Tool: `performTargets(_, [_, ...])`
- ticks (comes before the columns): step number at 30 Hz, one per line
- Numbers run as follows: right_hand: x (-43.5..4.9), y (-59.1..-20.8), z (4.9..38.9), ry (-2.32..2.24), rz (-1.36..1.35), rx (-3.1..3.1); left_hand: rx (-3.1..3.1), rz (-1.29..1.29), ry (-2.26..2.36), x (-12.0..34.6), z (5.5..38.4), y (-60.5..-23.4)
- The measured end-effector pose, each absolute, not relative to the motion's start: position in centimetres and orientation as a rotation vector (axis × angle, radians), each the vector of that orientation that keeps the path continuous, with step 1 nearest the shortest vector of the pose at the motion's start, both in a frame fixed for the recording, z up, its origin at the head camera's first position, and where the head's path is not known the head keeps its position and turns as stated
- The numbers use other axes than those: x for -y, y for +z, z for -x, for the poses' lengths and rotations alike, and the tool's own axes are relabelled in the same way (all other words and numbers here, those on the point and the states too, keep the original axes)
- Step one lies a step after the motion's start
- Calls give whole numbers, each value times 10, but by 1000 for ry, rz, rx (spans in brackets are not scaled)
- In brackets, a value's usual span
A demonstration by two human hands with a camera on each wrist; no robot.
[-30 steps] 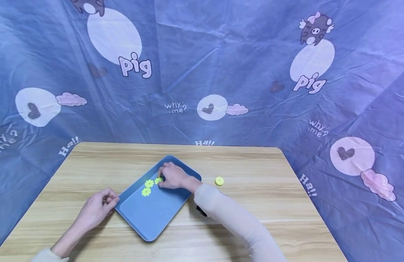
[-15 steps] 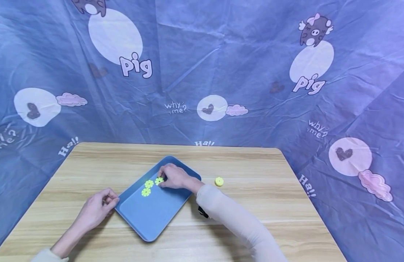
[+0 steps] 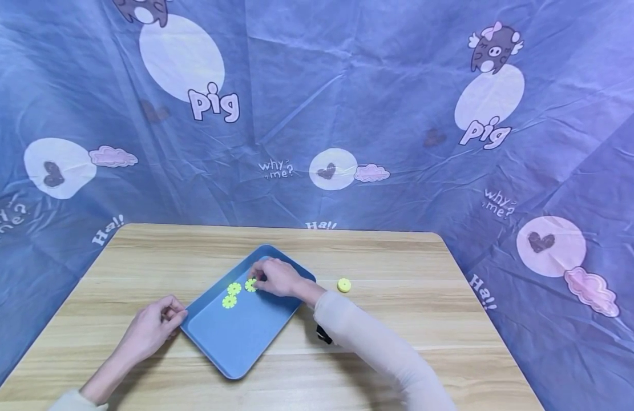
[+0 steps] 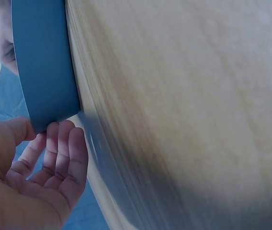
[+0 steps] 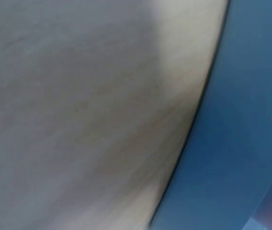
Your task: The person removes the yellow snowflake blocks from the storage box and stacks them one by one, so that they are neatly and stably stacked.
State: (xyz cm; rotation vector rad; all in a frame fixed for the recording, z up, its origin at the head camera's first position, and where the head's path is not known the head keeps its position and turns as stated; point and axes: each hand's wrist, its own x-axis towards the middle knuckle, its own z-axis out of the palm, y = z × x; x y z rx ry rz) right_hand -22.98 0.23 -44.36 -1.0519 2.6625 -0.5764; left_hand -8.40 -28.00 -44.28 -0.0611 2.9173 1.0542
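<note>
A blue tray (image 3: 234, 337) lies turned at an angle on the wooden table. My left hand (image 3: 154, 325) holds its left corner, the thumb at the rim and the curled fingers (image 4: 64, 151) against the outer wall in the left wrist view. Inside the tray are two yellow notched discs (image 3: 229, 301) close together, near the far-left wall. To their right, my right hand (image 3: 275, 277) reaches over the right wall and pinches a third yellow notched disc (image 3: 250, 285) between thumb and finger. The right wrist view shows mainly the tray's outer wall (image 5: 236, 120); that hand's fingers are hidden there.
Right of the tray, a small stack of yellow discs (image 3: 344, 285) stands on the wooden table (image 3: 399, 319). Behind and at both sides hangs a blue printed cloth (image 3: 296, 114). A black object (image 3: 324, 334) shows beneath the right sleeve.
My right hand has shifted slightly right and nearer, and the disc at its fingertips has moved a little the same way, showing more fully. The left hand and tray stay put.
</note>
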Motion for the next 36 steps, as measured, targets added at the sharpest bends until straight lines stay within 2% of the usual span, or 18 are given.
performTargets(22, [-30, -436, 225, -818, 999, -2642, -2934, 25, 1089, 284, 92, -444])
performTargets(36, [-71, -426, 214, -1030, 887, -2659, -2938, 8, 1065, 288, 99, -444])
